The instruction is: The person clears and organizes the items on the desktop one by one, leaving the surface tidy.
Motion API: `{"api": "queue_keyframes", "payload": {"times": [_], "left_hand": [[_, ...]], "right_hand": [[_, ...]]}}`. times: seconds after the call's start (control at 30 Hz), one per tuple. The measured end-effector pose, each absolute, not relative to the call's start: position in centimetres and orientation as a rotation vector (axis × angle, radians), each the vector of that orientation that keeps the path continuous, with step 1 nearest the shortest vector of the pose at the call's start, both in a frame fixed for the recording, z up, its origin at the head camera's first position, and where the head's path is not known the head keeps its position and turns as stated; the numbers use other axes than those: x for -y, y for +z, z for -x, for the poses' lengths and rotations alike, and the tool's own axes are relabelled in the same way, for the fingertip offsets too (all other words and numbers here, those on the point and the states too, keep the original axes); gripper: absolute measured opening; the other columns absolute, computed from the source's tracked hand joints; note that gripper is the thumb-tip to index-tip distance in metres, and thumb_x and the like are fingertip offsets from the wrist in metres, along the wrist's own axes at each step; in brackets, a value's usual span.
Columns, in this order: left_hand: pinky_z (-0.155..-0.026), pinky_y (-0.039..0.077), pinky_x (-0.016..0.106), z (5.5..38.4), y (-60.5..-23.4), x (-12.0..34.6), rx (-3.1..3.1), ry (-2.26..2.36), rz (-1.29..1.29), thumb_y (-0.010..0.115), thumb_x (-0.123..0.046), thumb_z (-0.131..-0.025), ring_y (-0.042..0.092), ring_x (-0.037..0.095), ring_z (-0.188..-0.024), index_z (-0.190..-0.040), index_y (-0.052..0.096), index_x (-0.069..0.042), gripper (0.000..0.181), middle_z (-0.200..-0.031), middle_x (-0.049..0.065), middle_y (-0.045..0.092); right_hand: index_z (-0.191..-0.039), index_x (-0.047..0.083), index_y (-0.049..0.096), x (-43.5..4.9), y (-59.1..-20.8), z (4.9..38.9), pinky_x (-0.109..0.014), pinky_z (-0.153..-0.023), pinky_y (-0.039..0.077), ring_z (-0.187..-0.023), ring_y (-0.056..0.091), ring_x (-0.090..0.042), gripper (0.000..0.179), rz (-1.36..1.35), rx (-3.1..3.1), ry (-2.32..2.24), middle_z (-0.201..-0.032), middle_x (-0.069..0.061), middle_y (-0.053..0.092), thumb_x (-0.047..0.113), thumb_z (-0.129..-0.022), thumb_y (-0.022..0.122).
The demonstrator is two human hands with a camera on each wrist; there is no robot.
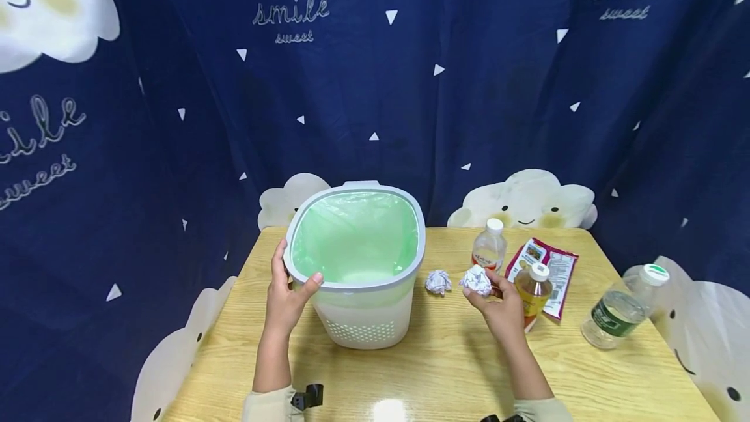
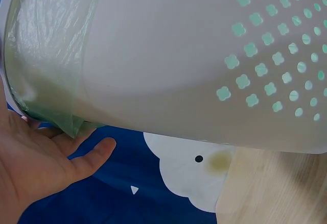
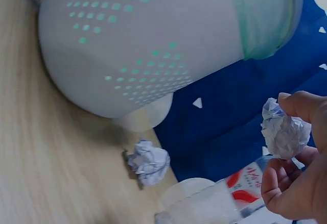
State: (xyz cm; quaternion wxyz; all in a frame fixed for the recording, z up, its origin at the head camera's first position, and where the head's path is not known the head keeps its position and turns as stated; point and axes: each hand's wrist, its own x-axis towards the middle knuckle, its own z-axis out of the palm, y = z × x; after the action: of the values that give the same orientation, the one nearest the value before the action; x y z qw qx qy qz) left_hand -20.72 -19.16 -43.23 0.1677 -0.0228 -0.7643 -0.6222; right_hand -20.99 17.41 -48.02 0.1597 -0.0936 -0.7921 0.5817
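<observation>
A white trash bin (image 1: 366, 327) with a grey rim stands on the table, lined with a green plastic bag (image 1: 351, 233). My left hand (image 1: 287, 295) rests against the rim's front left corner, its thumb and fingers spread and fairly straight. In the left wrist view, that hand (image 2: 46, 157) lies beside the bag's folded edge. To the bin's right, my right hand (image 1: 502, 308) pinches a crumpled paper ball (image 1: 476, 280) between thumb and fingers, above the table. A second crumpled paper ball (image 3: 148, 163) lies on the table between bin and right hand.
Behind the held paper stands a clear bottle (image 1: 489, 246) with a white cap. A yellow-labelled bottle (image 1: 534, 292) is just right of my right hand, near a red and white snack packet (image 1: 559, 272). A green-labelled bottle (image 1: 621, 311) stands by the table's right edge.
</observation>
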Motion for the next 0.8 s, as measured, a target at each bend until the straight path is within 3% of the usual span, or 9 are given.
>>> {"api": "queue_keyframes", "payload": {"times": [0.23,0.47,0.8], "left_hand": [[-0.099,0.027,0.049,20.5,-42.7,19.1,2.192,-1.803,0.051,0.072,-0.022,-0.077,0.033,0.027,-0.124,-0.149,0.016,-0.025,0.091,-0.145,0.01,0.032],[-0.097,0.028,0.05,19.0,-40.2,18.1,2.191,-1.796,0.07,0.069,-0.015,-0.077,0.034,0.033,-0.124,-0.149,0.015,-0.011,0.089,-0.144,0.019,0.031],[-0.098,0.027,0.05,18.9,-39.8,18.0,2.18,-1.805,0.077,0.069,-0.015,-0.078,0.034,0.033,-0.124,-0.148,0.015,-0.01,0.088,-0.144,0.02,0.031]], "right_hand": [[-0.129,-0.003,0.05,-18.0,-46.3,20.7,-0.013,-0.065,0.041,-0.094,0.046,-0.022,0.063,0.269,2.266,1.693,-0.117,-0.017,0.05,0.01,-0.074,0.078],[-0.13,-0.001,0.048,-18.1,-44.8,20.6,-0.015,-0.065,0.041,-0.09,0.044,-0.019,0.062,0.267,2.258,1.732,-0.108,-0.016,0.049,0.014,-0.077,0.077],[-0.131,-0.001,0.048,-18.4,-43.1,20.8,-0.015,-0.062,0.042,-0.091,0.043,-0.019,0.063,0.242,2.276,1.716,-0.113,-0.015,0.05,0.014,-0.077,0.077]]}}
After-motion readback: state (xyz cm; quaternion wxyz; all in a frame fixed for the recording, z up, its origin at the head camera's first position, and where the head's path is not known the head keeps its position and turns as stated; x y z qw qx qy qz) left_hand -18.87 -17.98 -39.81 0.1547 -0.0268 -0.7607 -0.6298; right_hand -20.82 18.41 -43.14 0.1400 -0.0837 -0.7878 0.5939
